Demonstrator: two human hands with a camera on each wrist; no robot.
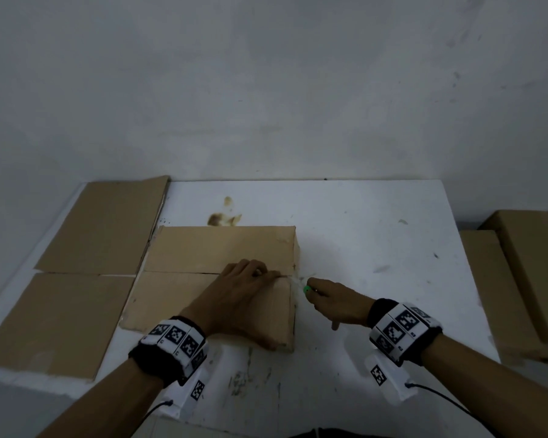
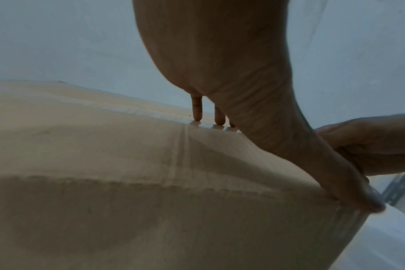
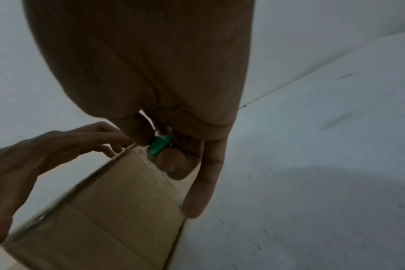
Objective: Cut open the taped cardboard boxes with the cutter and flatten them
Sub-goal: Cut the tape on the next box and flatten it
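Observation:
A brown cardboard box (image 1: 216, 248) lies on the white table (image 1: 377, 235), its taped seam running across the top. My left hand (image 1: 244, 295) rests spread on the near half of the box, fingertips (image 2: 197, 113) pressing on the tape, thumb at the near right corner. My right hand (image 1: 332, 300) sits just right of the box and grips a small green cutter (image 1: 306, 289), which is at the right end of the seam. In the right wrist view the cutter (image 3: 159, 144) is pinched between thumb and fingers against the box's right side (image 3: 118, 201); the little finger points down.
Two flat cardboard sheets (image 1: 105, 226) (image 1: 54, 324) lie at the left of the table. More cardboard boxes (image 1: 525, 279) stand off the table's right edge. A grey wall rises behind. A brown stain (image 1: 222, 218) marks the table beyond the box.

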